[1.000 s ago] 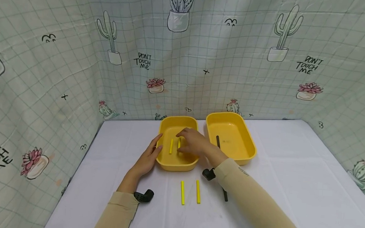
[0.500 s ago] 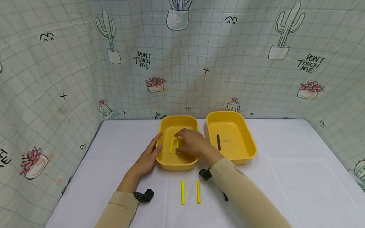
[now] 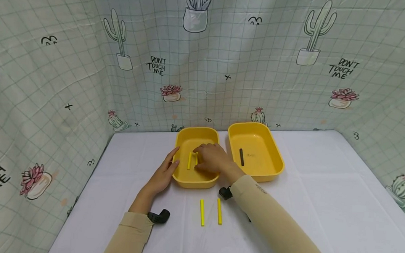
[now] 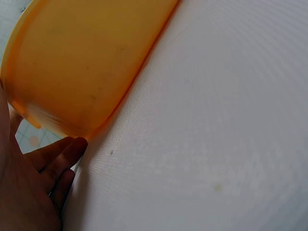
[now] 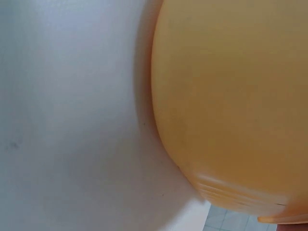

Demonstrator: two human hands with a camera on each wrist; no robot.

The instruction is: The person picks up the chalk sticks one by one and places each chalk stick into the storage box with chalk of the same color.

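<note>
My right hand reaches into the left yellow plastic tray in the head view. Its thumb and index finger hold a short yellow stick by its two ends, near the tray floor. A second yellow stick lies just left of it. My left hand rests against the tray's left side, thumb and fingertips at the rim. In the left wrist view, the fingers of that hand lie extended against the outer wall. The right wrist view shows the tray wall, with the right hand's grip hidden.
A second yellow tray stands to the right, holding a black stick. Two yellow sticks, a left one and a right one, lie on the white cloth in front. Another dark piece is mostly hidden by the right sleeve.
My right hand has shifted slightly left, bringing the yellow stick closer to the other one in the tray. The right sleeve now covers more of the dark piece. The left hand keeps its place.
</note>
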